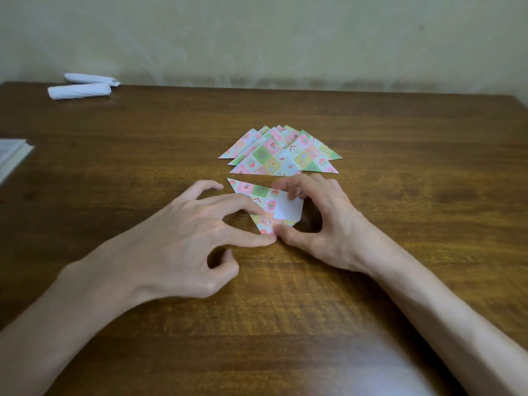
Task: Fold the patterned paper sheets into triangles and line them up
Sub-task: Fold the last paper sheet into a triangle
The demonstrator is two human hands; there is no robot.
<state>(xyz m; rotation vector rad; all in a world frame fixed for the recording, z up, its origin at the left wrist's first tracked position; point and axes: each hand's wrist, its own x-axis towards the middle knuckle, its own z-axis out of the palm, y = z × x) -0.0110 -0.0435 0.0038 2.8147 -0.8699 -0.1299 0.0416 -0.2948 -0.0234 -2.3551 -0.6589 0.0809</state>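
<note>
Left hand [200,232] presses the sheet [261,200], fingers straight — right hand [323,224], at 3 o'clock, pinches its flap. Triangles [278,152] lie at 12 o'clock.

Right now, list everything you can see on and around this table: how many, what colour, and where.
patterned sheet: one, pink, green and yellow print with a white underside flap showing, table centre between the hands
folded triangles: several overlapping, exact count unclear, same print, just beyond the sheet
white rolls: two, white, far left corner of the table
book: one, whitish, left edge, cut off by the frame; could be a paper stack
table: one, brown wood, under everything
wall: pale cream, behind the table
left hand: one, fingertips pressing on the sheet's left side and near tip
right hand: one, fingers curled around the white flap
</note>
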